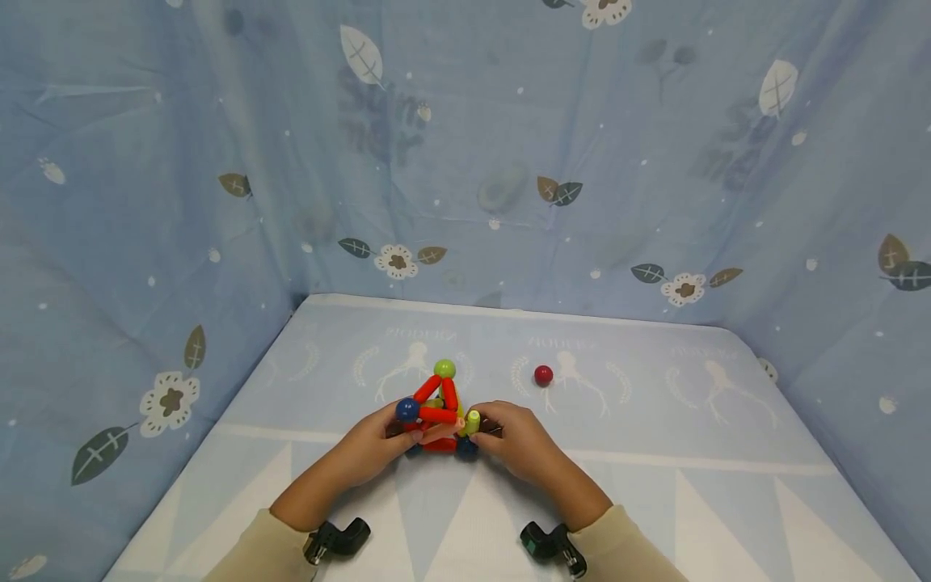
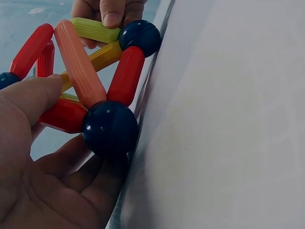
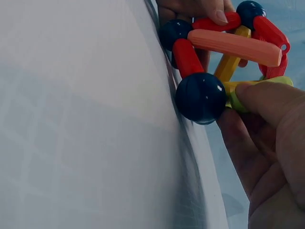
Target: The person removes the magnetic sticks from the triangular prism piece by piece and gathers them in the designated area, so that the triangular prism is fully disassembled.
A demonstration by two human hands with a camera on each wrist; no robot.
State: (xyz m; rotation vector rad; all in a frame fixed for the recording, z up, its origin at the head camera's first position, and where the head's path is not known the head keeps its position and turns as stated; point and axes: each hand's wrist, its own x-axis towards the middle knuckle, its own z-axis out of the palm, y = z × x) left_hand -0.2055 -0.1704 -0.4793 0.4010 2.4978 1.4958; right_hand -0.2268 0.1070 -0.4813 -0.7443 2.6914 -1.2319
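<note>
A frame of magnetic building rods and balls stands on the table, with a red rod (image 1: pixel 440 445) along its near base and a light green ball (image 1: pixel 444 369) at its far end. From the left, my left hand (image 1: pixel 367 449) grips it near a blue ball (image 1: pixel 407 410), thumb on the rods. A salmon rod (image 2: pixel 81 64) slants up from the near-left dark blue ball (image 2: pixel 110 129). On the other side, my right hand (image 1: pixel 518 436) pinches a yellow-green rod (image 1: pixel 473 421) between thumb and fingers, its end at the near-right dark blue ball (image 3: pixel 200 98).
A dark red ball (image 1: pixel 543 375) lies alone farther back, to the right of the frame. The patterned table cover (image 1: pixel 625 501) reaches to blue curtains (image 1: pixel 465 202) at the back and sides. Black cameras (image 1: pixel 545 543) are worn at both wrists.
</note>
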